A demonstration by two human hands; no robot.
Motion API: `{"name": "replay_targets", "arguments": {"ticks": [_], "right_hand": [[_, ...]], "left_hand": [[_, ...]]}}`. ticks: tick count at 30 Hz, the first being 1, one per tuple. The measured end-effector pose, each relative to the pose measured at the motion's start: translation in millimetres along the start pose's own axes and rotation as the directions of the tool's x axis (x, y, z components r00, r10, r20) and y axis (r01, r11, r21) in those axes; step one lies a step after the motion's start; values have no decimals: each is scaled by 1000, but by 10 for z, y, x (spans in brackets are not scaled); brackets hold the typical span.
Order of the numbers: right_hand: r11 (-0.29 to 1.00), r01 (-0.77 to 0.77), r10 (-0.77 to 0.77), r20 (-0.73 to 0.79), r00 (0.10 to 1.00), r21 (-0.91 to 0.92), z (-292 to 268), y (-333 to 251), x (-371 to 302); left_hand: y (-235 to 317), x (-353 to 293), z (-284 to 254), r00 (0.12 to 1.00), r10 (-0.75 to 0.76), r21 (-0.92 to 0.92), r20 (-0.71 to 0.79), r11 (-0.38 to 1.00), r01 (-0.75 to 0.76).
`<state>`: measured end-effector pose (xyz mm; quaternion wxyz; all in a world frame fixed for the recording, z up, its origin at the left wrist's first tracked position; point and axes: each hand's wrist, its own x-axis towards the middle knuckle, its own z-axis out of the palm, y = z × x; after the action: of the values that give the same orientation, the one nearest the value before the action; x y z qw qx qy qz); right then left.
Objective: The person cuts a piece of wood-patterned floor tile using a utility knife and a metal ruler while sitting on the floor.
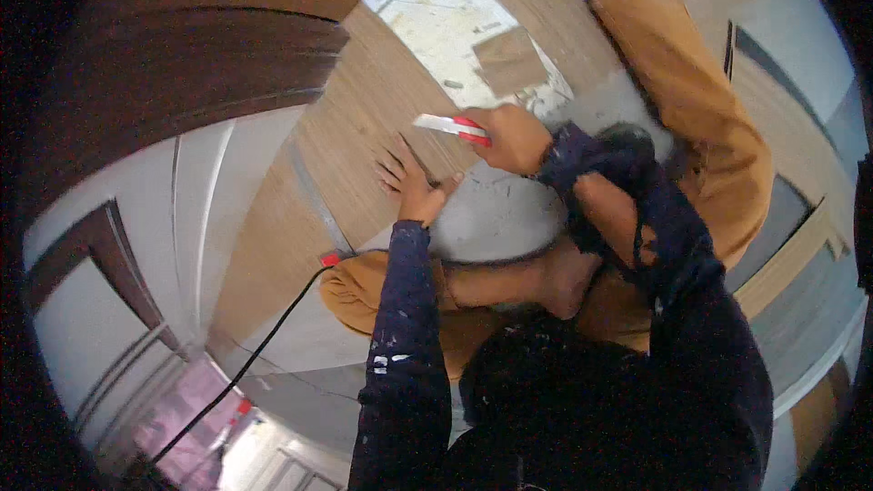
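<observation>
My left hand [418, 186] lies flat with fingers spread on a wood-grain board [350, 127]. In my right hand [516, 141] is a utility knife [468, 130] with a red and white body. Its pale end points left, a little above the board and beyond my left fingertips. I cannot tell whether it touches the surface. A grey metal strip [318, 200] crosses the board to the left of my left hand.
A small square wood piece [509, 61] sits on a stained white sheet [436, 9]. A black cable [264, 341] with a red end [329, 260] runs beside my folded leg. Dark brown panels [182, 73] stand at left; light wood strips [791, 259] lie at right.
</observation>
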<state>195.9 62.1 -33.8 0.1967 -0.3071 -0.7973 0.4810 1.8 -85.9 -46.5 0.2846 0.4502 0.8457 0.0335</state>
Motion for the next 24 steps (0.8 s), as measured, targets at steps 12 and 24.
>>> {"name": "replay_targets", "arguments": {"ticks": [12, 24], "right_hand": [[998, -68, 69, 95, 993, -14, -103, -98, 43], [986, -166, 161, -132, 978, -33, 27, 30, 163]], "left_hand": [[-86, 122, -45, 1000, 18, 14, -6, 1000, -18], [247, 51, -178, 990, -106, 8, 92, 994, 106]]}}
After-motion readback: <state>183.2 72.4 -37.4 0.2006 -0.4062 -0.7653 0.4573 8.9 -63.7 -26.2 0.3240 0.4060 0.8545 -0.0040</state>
